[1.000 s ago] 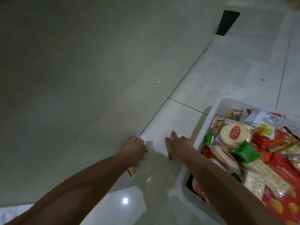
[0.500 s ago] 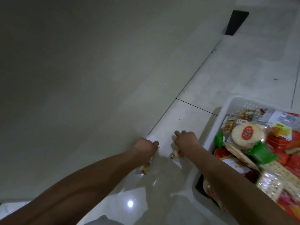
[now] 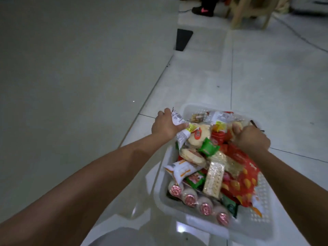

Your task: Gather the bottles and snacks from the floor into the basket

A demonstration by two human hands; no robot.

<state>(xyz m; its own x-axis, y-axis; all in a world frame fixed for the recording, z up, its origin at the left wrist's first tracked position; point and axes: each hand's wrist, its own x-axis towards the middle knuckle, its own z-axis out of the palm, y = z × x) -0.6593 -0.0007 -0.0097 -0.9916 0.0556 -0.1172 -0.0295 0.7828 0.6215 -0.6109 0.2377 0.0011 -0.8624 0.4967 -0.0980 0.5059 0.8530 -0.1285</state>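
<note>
A white plastic basket [image 3: 262, 222] stands on the tiled floor, heaped with snack packets: round rice crackers [image 3: 253, 134], green and red packs, a cracker sleeve [image 3: 213, 178]. A row of small bottles with pink foil caps [image 3: 190, 198] lies along its near wall. My left hand [image 3: 164, 126] grips a white snack packet [image 3: 179, 122] over the basket's far left corner. Over the far right part of the pile, my right hand [image 3: 252, 137] holds a pale wrapped snack [image 3: 237, 127], mostly hidden by the fingers.
A pale wall runs along the left, meeting the floor at a dark slot [image 3: 183, 39]. At the far top are a black shoe with a pink mark [image 3: 203, 10], beige chair legs [image 3: 248, 16] and a cable on the tiles [image 3: 300, 35].
Both hands rose from the floor by the wall, each with a snack, and moved right over the basket. The camera swung so the whole basket shows.
</note>
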